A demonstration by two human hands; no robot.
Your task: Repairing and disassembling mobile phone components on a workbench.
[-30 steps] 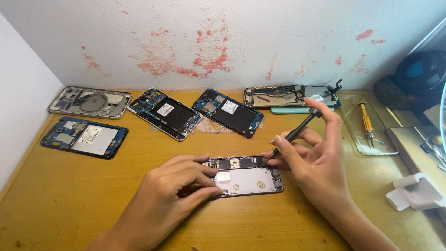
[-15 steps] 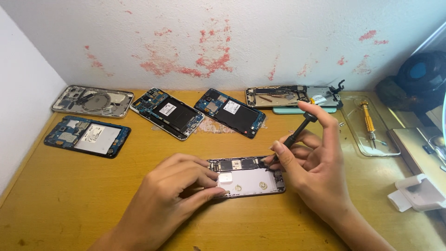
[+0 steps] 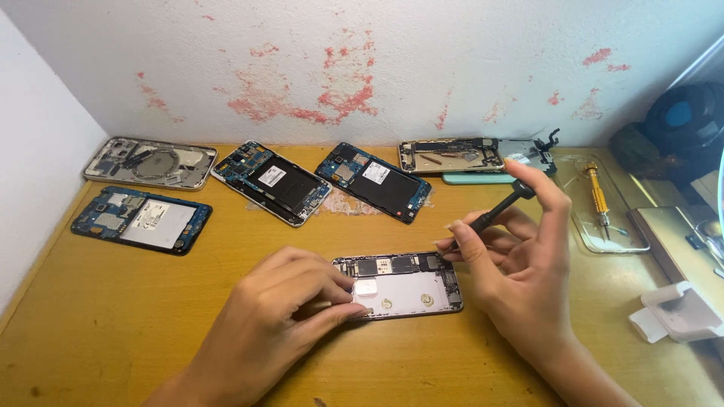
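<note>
Here, along the back of the wooden table (image 3: 113, 316), four opened phones (image 3: 286, 181) lie in a row. In front, the left hand (image 3: 290, 316) presses flat, fingers curled, on the left end of the open silver phone (image 3: 407, 285) at table centre. The right hand (image 3: 520, 264) pinches a black screwdriver (image 3: 499, 209), tip at the phone's upper right corner — unscrewing, it seems. Next it needs a steady tip and a firm hold. A yellow screwdriver (image 3: 597, 194) lies far right.
</note>
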